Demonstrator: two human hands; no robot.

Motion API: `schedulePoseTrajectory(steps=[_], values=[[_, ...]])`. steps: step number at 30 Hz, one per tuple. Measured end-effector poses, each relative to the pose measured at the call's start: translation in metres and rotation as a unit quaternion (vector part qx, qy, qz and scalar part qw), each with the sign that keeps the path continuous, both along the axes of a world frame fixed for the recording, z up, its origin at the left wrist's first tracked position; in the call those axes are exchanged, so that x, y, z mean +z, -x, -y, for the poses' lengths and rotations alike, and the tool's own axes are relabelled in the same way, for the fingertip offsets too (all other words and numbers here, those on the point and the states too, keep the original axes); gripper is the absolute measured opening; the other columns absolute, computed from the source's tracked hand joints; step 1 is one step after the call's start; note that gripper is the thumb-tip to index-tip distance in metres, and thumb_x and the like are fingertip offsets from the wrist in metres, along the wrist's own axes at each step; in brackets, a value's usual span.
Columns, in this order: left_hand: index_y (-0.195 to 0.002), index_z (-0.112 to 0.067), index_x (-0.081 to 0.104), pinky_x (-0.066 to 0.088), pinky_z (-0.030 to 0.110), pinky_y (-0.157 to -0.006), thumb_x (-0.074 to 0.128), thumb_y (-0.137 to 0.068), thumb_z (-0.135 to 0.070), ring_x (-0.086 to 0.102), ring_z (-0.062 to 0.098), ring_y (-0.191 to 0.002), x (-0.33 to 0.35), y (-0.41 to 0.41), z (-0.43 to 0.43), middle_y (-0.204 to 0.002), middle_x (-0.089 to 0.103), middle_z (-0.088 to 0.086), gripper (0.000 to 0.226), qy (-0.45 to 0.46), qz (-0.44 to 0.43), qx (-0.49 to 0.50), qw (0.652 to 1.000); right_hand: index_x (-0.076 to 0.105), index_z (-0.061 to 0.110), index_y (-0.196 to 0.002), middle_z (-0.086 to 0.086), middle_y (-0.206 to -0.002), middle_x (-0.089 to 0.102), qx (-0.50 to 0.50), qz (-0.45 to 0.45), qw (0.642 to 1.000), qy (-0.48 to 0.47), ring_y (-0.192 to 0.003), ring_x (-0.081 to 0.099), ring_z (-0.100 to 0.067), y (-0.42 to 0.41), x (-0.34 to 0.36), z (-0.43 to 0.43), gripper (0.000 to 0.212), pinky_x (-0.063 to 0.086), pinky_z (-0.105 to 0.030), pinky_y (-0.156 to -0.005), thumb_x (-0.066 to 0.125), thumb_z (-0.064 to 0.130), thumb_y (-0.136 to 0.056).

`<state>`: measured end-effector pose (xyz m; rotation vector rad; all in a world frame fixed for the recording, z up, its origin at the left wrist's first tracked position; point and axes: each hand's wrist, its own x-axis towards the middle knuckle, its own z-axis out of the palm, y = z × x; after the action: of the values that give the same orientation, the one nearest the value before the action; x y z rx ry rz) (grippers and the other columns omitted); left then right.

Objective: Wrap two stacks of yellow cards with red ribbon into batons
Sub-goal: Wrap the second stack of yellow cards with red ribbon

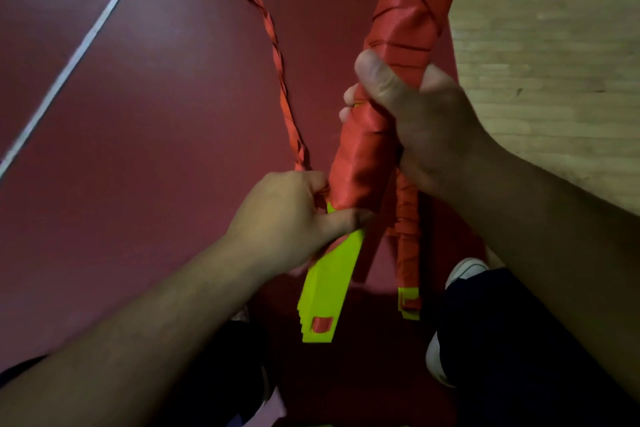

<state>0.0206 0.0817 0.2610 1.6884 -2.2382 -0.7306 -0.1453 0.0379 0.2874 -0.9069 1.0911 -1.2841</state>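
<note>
Two batons mid-frame: our right hand (412, 114) clamps the front baton (367, 156), our left hand (287, 218) pinches the red ribbon (281, 78) at the wrap's lower edge, above bare yellow cards (329, 288). We judge it stiff and light, the ribbon slick, so grip mid-shaft. Its top leaves the frame; the same right hand hides the upper part of the second baton (407, 236).

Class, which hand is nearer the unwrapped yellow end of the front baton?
Left. The left hand, holding the ribbon, sits at the yellow end; the right hand grips the wrapped baton farther up.

Right hand (412, 114) grips baton (405, 14); left hand (287, 215) pinches ribbon (277, 55).
</note>
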Motion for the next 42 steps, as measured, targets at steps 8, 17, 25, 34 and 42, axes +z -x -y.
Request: schedulePoseTrajectory(steps=[8,17,25,34,42], values=[[-0.093,-0.002,0.074,0.046,0.014,-0.062,0.075,-0.087,-0.031,0.059,-0.001,-0.065,0.022,-0.006,0.003,-0.071,0.069,-0.010,0.029,-0.252,-0.324,-0.137,0.902,0.051,0.015,-0.117,-0.008,-0.088,0.067,0.216,0.258,0.942,-0.007,-0.080,0.068,-0.025,0.019,0.014,-0.001,0.052,0.055,-0.044,-0.083,0.078,0.025,-0.073],[-0.085,-0.020,0.065,0.042,0.029,-0.059,0.041,-0.079,-0.084,0.054,0.004,-0.060,0.008,-0.018,0.009,-0.065,0.058,-0.005,0.069,-0.098,0.019,-0.087,0.991,0.060,0.008,-0.091,-0.008,-0.074,0.065,0.017,-0.018,0.999,-0.039,-0.068,0.068,-0.024,0.003,-0.004,0.003,0.019,0.056,-0.039,-0.065,0.074,0.020,-0.083],[-0.076,-0.023,0.053,0.042,0.037,-0.055,0.048,-0.059,-0.091,0.053,0.014,-0.061,0.010,-0.009,-0.001,-0.067,0.057,-0.004,0.070,-0.044,0.046,-0.020,0.998,0.047,0.009,-0.104,-0.011,-0.093,0.062,0.006,-0.042,0.999,0.008,-0.089,0.069,-0.036,0.003,-0.008,0.004,0.042,0.059,-0.049,-0.080,0.073,0.017,-0.072],[-0.088,-0.023,0.069,0.049,0.041,-0.063,0.059,-0.066,-0.078,0.060,0.015,-0.066,0.006,-0.003,-0.003,-0.070,0.065,-0.001,0.060,-0.037,-0.066,-0.024,0.997,0.049,0.015,-0.105,0.000,-0.085,0.062,-0.004,-0.041,0.998,0.048,-0.074,0.064,-0.020,0.003,0.002,0.000,0.056,0.059,-0.041,-0.069,0.084,0.032,-0.065],[-0.090,-0.016,0.072,0.053,0.051,-0.075,0.076,-0.079,-0.046,0.068,0.029,-0.080,0.013,-0.002,-0.004,-0.086,0.071,0.014,0.032,-0.154,-0.245,-0.118,0.950,0.063,0.016,-0.096,-0.011,-0.087,0.069,0.162,0.153,0.975,0.012,-0.077,0.068,-0.026,0.011,0.018,-0.007,0.010,0.058,-0.042,-0.077,0.056,0.018,-0.089]])
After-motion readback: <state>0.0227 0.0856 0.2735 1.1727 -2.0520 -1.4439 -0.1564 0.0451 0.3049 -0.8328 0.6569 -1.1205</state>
